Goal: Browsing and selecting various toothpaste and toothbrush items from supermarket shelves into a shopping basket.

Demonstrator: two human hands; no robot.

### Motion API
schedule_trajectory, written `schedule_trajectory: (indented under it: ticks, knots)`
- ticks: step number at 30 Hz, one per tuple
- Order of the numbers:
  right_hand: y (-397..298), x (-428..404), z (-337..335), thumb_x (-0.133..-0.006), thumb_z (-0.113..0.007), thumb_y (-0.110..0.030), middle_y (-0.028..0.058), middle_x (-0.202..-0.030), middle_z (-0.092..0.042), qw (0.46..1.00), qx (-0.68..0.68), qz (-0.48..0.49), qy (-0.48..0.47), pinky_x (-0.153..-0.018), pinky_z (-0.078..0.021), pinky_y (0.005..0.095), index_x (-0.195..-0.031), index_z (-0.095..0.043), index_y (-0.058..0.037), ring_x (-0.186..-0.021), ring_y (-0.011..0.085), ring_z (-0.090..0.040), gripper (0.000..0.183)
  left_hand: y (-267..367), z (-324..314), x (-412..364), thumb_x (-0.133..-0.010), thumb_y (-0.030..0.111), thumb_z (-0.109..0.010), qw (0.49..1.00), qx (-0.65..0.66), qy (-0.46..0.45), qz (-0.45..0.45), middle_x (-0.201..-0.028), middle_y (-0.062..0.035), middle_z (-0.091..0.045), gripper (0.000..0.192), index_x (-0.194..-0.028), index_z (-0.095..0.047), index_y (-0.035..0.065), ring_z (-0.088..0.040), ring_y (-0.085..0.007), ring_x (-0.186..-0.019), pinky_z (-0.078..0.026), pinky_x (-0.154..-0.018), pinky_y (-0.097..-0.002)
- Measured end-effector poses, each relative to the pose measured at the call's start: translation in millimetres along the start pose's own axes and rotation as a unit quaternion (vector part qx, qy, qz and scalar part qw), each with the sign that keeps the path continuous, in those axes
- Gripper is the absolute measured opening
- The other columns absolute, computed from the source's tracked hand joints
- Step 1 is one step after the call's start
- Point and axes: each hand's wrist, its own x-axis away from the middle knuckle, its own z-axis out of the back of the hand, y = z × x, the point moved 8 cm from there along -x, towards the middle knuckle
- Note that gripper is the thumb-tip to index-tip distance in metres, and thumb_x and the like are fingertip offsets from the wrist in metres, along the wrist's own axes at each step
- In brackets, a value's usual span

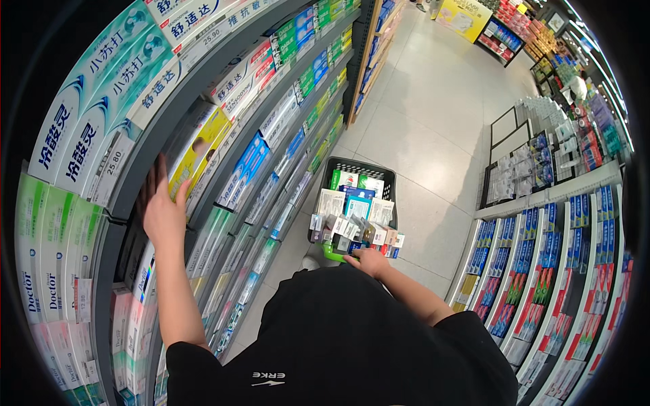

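Note:
My left hand (166, 210) reaches into a dark gap on the toothpaste shelf, fingers extended and thumb apart. The thumb lies against the front of a yellow carton (198, 155), which has a clear-looking upper side. My fingertips are partly lost in shadow beside it. Low in front of me, my right hand (369, 261) is closed around the green handle (332, 252) of a black shopping basket (361, 165). Inside the basket are several small boxes (345, 226), some white cartons (382, 210) and green-and-white packs (345, 179).
Sensodyne cartons (244, 81) stand just beyond the yellow carton. Dark shelf edges (147, 129) with price tags frame the gap. Tiled floor (406, 122) runs along the aisle. To the right is another shelf of blue and red boxes (528, 274); a yellow display (462, 18) stands far ahead.

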Motion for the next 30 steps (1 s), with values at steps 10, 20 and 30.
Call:
schedule_trajectory:
  ticks: [10, 20, 30]
  knots:
    - [0, 4, 1, -0.098, -0.038, -0.069, 0.0228, -0.108, -0.071, 0.999, -0.027, 0.016, 0.011, -0.091, -0.0518, 0.0499, -0.114, -0.072, -0.0089, -0.103, 0.0410, -0.067, 0.070, -4, 0, 15, -0.089, 0.035, -0.073, 0.989, -0.026, 0.121, -0.077, -0.136, -0.0140, -0.062, 0.061, -0.142, -0.056, 0.0118, -0.058, -0.0297, -0.127, -0.050, -0.098, -0.0404]
    - [-2, 8, 6, -0.098, -0.037, -0.070, 0.0232, -0.106, -0.071, 0.999, -0.030, 0.008, 0.016, -0.089, -0.0524, 0.0502, -0.111, -0.071, -0.0081, -0.102, 0.0402, -0.067, 0.072, 6, 7, 34, -0.084, 0.029, -0.079, 0.986, -0.059, 0.139, -0.071, -0.139, -0.0092, -0.061, 0.069, -0.144, -0.053, 0.0103, -0.058, -0.0274, -0.129, -0.048, -0.100, -0.0399]
    - [-79, 45, 120, -0.095, -0.065, -0.043, 0.0168, -0.129, -0.059, 0.917, -0.268, 0.196, 0.223, -0.103, -0.0449, 0.0437, -0.137, -0.055, -0.0064, -0.124, 0.0330, -0.056, 0.057, 47, 31, 92, -0.079, 0.024, -0.082, 0.938, 0.130, 0.164, -0.275, -0.133, -0.0176, -0.065, 0.064, -0.134, -0.061, -0.0006, -0.064, -0.0323, -0.120, -0.048, -0.098, -0.0439]
